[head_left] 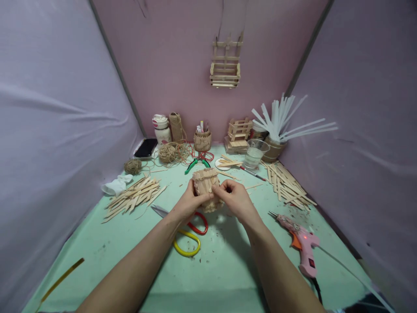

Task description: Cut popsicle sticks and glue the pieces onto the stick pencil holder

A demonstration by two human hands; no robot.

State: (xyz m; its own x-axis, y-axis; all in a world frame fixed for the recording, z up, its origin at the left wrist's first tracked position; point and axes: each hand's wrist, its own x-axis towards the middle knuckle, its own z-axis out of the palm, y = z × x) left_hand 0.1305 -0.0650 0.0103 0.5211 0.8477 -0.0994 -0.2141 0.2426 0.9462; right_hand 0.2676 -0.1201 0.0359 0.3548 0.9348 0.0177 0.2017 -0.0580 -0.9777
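Observation:
A small round holder (206, 181) made of upright wooden craft sticks, with rough raised bands around its top and bottom, is raised slightly above the table. My left hand (189, 203) grips it from the left, thumb across the front. Against its front right side, my right hand (237, 199) has thumb and forefinger pinched together; whatever sits between the fingertips is too small to make out. Below my left wrist lie scissors (186, 251) with one red and one yellow handle loop, partly hidden by the forearm.
A pink glue gun (306, 248) with a lit red light lies at right, its cord trailing forward. Craft sticks lie in a left pile (135, 195) and a right pile (286, 184). Behind are green-handled pliers (198, 163), twine (171, 152), a clear cup (256, 154) and a brush (253, 173).

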